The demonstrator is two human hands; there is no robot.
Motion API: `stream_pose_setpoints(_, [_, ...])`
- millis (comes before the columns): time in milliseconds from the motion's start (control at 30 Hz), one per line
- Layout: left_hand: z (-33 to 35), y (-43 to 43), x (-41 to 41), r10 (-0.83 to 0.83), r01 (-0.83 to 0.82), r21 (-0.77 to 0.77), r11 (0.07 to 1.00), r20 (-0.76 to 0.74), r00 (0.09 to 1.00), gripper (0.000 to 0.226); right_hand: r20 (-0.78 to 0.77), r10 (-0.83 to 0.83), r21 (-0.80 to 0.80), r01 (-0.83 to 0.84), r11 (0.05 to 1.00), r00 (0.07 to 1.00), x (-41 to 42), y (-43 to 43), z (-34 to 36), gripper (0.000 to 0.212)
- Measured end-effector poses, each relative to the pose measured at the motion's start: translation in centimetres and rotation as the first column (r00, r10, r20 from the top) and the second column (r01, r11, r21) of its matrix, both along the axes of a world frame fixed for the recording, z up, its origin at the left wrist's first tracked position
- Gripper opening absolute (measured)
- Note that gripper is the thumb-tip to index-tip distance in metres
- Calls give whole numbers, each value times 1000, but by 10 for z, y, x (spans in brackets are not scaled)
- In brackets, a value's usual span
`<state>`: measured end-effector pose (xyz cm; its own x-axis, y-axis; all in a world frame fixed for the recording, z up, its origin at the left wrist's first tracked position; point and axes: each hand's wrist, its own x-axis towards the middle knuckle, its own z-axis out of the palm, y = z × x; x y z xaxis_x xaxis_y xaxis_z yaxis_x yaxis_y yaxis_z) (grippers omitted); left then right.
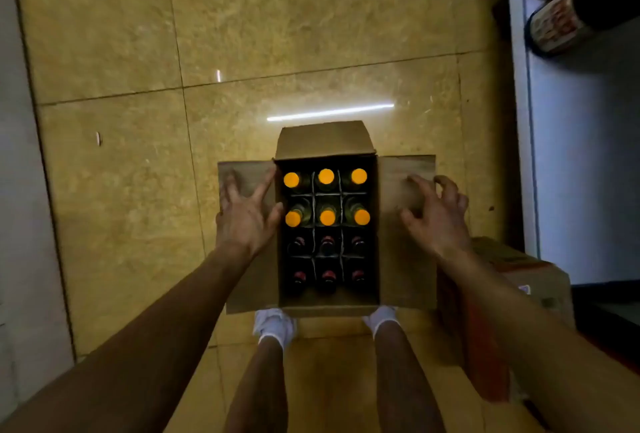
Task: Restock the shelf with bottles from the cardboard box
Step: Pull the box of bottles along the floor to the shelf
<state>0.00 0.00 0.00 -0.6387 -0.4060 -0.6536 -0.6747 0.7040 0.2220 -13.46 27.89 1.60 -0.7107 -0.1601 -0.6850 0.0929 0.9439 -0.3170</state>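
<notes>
Box open on floor, flaps out. Bottles upright in grid inside, caps up, long axis vertical. L hand spread wide on left flap; R hand half-bent on right flap; both hold nothing. Bottles between hands, L nearer. Shelf right.

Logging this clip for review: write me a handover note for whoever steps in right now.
Left hand: open, spread flat on the left flap.
Right hand: open, fingers bent, on the right flap.
Cardboard box on the floor, all twelve cells full: six orange-capped bottles far, six dark-capped bottles near. Shelf to the right.
Done: box opened.
Left: every bottle to be shelved.
</notes>
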Motion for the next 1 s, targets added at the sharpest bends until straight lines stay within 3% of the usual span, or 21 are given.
stream_pose_setpoints(100, [-11, -7, -11, 102, -101, -69, 992, 9, 995, 80, 41, -41, -5, 42, 999, 998, 2, 3, -13, 80])
stream_pose_setpoints(233, [-10, -20, -14, 314, -314, 15, 949, -22, 949, 96, 17, -59, -33, 59, 998, 998, 6, -2, -9, 93])
stream_pose_setpoints(333, [4, -19, -10, 207, -208, 3, 978, -117, 971, 103, -38, 21, -143, -26, 989, 999, 12, -19, 5, 98])
stream_pose_setpoints(467, [17, 5, -3, 138, -100, 142, 985, -286, 948, 103, -67, 164, -162, -173, 972, 984, 27, -49, 12, 97])
stream_pose_setpoints(533, [18, 20, -7, 226, -182, 187, 965, -252, 941, 100, -90, 183, -135, -194, 972, 979, 29, -55, 10, 98])
stream_pose_setpoints(667, [10, 32, -26, 341, -333, 197, 922, -3, 940, 80, -18, 99, -72, -100, 992, 995, 19, -52, 1, 94])
stream_pose_setpoints(800, [10, 29, -37, 234, -237, 34, 971, 83, 969, 57, 47, 151, 75, -155, 985, 987, -5, -47, -4, 35])
stream_pose_setpoints(1000, [15, 21, -59, 200, -193, -61, 979, 150, 968, 37, 183, 135, 82, -152, 985, 974, -46, -60, -7, 42])
